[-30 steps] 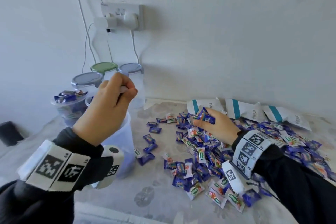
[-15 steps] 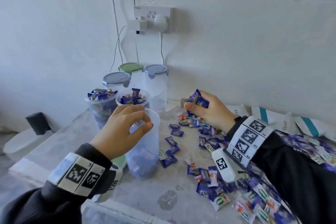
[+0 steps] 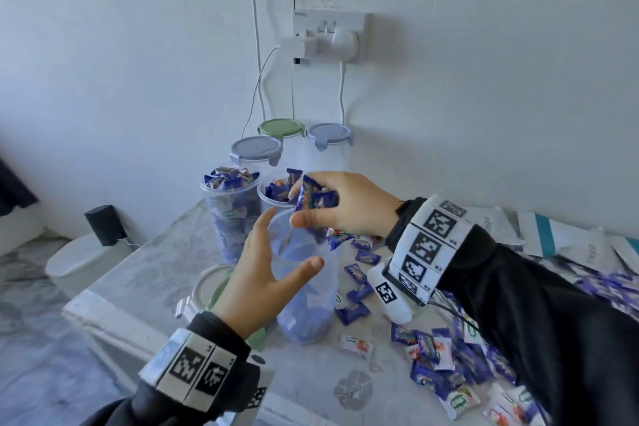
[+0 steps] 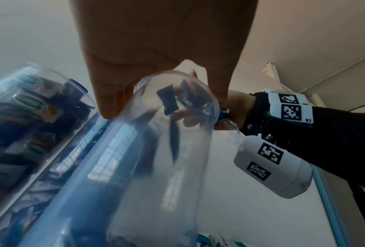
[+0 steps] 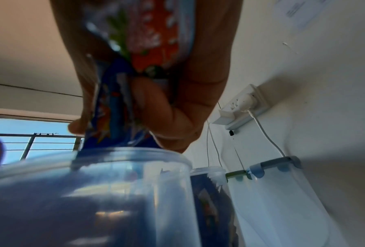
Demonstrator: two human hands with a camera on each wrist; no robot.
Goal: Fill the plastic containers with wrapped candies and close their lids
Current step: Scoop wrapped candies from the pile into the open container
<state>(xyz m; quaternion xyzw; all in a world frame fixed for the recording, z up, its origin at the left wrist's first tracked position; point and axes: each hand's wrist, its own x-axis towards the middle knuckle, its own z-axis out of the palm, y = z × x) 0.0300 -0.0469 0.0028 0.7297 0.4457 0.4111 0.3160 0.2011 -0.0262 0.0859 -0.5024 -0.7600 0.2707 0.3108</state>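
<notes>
step in hand: filling. the left hand [image 3: 262, 273] has a released grip, fingers spread and cupped beside the near side of the open container [image 3: 306, 287], steadying it; whether the fingers touch the wall cannot be told. the container stands upright on the tabletop [image 3: 166, 252] and is only part full at the bottom.

directly above the container mouth, the right hand [image 3: 349, 206] has its grip clenched on a bunch of wrapped candies [image 3: 313, 199]; in the right wrist view the lowest wrapper hangs at the rim.

next move, as a judgement: loosen the right grip over the mouth so the candies fall inside, then return for more from the loose candies [image 3: 446, 360] below and right of that grip. this container looks far from full, so lid closing is not yet due. a green lid [image 3: 216, 289] lies just left of the left grip.

behind both grips: 2 full open containers [image 3: 228, 204] and 3 lidded containers [image 3: 257, 149] near the wall.

surface and room: pale marbled tabletop, white wall, socket [image 3: 328, 34] with plugs and cables, paper notices on the wall at upper right, white packets [image 3: 553, 235] at far right.
</notes>
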